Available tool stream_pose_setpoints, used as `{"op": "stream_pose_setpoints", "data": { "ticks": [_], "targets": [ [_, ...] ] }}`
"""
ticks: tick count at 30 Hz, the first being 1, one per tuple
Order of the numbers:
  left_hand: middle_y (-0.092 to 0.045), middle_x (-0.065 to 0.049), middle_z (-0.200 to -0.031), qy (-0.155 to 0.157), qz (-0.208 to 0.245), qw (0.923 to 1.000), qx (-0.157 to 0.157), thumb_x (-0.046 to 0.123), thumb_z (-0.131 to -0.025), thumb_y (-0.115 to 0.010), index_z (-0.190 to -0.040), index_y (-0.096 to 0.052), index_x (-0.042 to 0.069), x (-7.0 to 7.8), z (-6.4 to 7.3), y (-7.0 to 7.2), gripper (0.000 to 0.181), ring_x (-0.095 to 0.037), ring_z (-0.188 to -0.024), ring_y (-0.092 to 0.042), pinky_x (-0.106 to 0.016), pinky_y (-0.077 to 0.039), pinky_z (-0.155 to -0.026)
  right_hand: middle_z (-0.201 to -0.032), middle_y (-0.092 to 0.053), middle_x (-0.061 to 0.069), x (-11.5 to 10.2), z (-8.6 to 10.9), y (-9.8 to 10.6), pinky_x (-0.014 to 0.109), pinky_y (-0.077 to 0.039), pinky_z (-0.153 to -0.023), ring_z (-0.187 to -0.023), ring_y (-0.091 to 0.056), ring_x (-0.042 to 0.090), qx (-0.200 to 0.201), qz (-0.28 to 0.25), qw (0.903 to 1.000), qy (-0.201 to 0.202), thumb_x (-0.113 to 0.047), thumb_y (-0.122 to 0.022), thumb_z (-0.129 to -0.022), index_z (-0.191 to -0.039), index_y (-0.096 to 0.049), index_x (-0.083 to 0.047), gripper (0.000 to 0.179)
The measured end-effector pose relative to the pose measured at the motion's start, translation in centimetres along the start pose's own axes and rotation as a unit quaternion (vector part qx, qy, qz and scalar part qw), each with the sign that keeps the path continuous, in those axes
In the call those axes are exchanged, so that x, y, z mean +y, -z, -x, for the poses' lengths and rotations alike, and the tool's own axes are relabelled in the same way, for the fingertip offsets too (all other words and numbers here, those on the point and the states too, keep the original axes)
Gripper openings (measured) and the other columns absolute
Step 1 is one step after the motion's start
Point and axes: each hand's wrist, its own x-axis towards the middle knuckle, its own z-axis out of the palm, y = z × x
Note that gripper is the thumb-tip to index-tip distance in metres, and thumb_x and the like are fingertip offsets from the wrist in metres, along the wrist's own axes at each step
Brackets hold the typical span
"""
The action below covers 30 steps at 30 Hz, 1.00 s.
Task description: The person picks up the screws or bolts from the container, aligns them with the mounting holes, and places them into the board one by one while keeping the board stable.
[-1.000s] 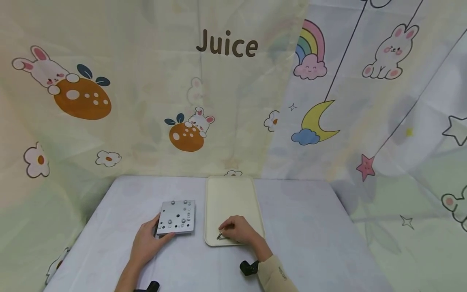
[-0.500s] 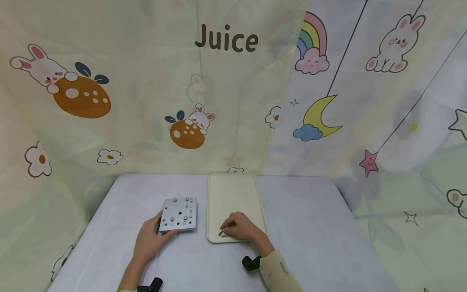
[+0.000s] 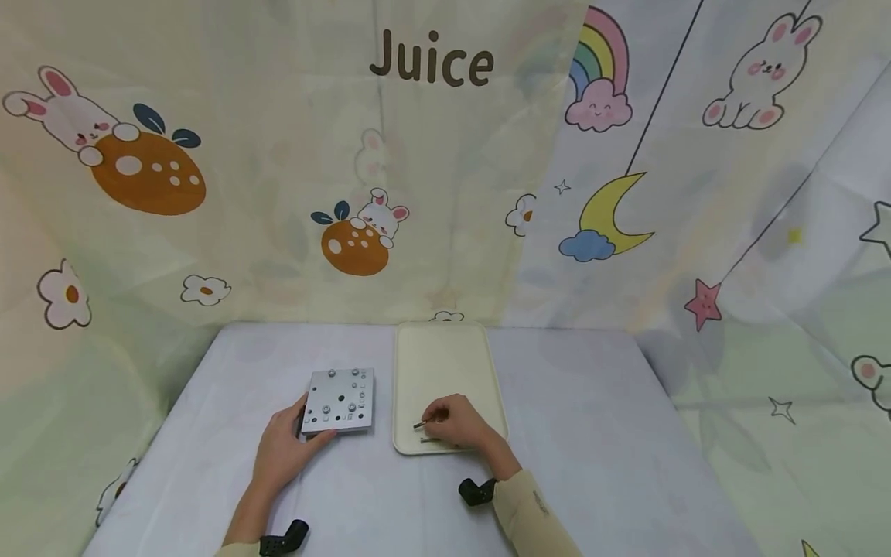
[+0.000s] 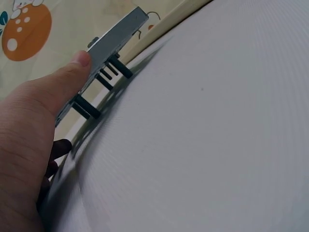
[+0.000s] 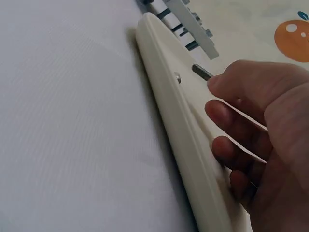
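Observation:
My left hand (image 3: pixel 281 447) grips the near left corner of a silver metal plate (image 3: pixel 323 391), its thumb (image 4: pixel 72 77) along the near edge. Bolt heads and holes dot the plate's top, and threaded bolts (image 4: pixel 119 66) stick out from its underside in the left wrist view. Over the cream tray (image 3: pixel 445 348), my right hand (image 3: pixel 458 424) pinches a small metal bolt (image 3: pixel 419 425) between thumb and fingertips. Its threaded end (image 5: pixel 200 71) points out past the thumb; the head is hidden. Another bolt (image 3: pixel 428 440) lies in the tray just below the hand.
The tray stands to the right of the plate on a white-covered table (image 3: pixel 571 402). A printed cloth backdrop (image 3: pixel 445 155) rises behind the table's far edge. Black wrist cameras (image 3: pixel 476 492) are strapped to both forearms.
The pinched bolt has swung from slanting down towards the tray to nearly level and sits further from the bolt lying there. My left hand keeps its grip on the plate. The head view has shifted slightly.

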Motion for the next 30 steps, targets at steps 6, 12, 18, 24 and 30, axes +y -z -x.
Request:
{"op": "stream_pose_setpoints", "data": {
  "ticks": [6, 12, 18, 24, 30],
  "targets": [
    [-0.051, -0.018, -0.139, 0.009, 0.002, 0.9999, -0.010, 0.074, -0.070, -0.069, -0.149, -0.038, 0.005, 0.1, 0.2, 0.0, 0.108, -0.040, -0.123, -0.045, -0.056, -0.035, -0.102, -0.077, -0.065, -0.005, -1.1, -0.6, -0.4, 0.022, -0.052, -0.060, -0.068, -0.059, 0.010, 0.018, -0.059, 0.9981, 0.010, -0.002, -0.069, -0.084, -0.087, -0.071, -0.009, 0.007],
    [-0.051, -0.019, -0.139, 0.006, -0.002, 0.9999, -0.008, 0.073, -0.070, -0.069, -0.148, -0.039, 0.004, 0.2, 0.2, 0.2, 0.108, -0.040, -0.124, -0.045, -0.056, -0.035, -0.103, -0.079, -0.066, -0.004, -3.2, -1.4, -0.9, 0.023, -0.050, -0.061, -0.072, -0.059, 0.010, 0.031, -0.065, 0.9973, 0.011, -0.003, -0.067, -0.084, -0.088, -0.072, -0.007, 0.007],
    [-0.052, -0.019, -0.138, -0.004, 0.005, 1.0000, -0.002, 0.071, -0.071, -0.071, -0.147, -0.040, 0.004, 0.2, -0.1, 0.3, 0.107, -0.040, -0.123, -0.045, -0.057, -0.035, -0.102, -0.076, -0.066, -0.008, -5.2, -2.8, -1.5, 0.023, -0.051, -0.062, -0.070, -0.060, 0.008, 0.034, -0.048, 0.9979, 0.027, -0.005, -0.070, -0.084, -0.088, -0.073, -0.011, 0.008],
    [-0.052, -0.019, -0.138, 0.002, -0.001, 1.0000, -0.005, 0.072, -0.070, -0.070, -0.148, -0.039, 0.004, -0.2, 0.0, 0.2, 0.107, -0.040, -0.123, -0.046, -0.057, -0.035, -0.102, -0.074, -0.066, -0.010, -6.4, -4.1, -2.9, 0.020, -0.051, -0.063, -0.069, -0.059, 0.005, 0.026, -0.047, 0.9982, 0.025, -0.009, -0.075, -0.083, -0.087, -0.074, -0.008, 0.004],
    [-0.052, -0.018, -0.138, 0.008, 0.005, 0.9999, -0.004, 0.071, -0.071, -0.070, -0.148, -0.039, 0.005, -0.1, 0.0, 0.1, 0.106, -0.039, -0.123, -0.046, -0.056, -0.036, -0.102, -0.077, -0.067, -0.010, -8.0, -5.1, -3.6, 0.019, -0.051, -0.067, -0.073, -0.058, 0.004, 0.032, -0.025, 0.9985, 0.037, -0.011, -0.076, -0.082, -0.086, -0.075, -0.009, 0.004]
  ]
}}
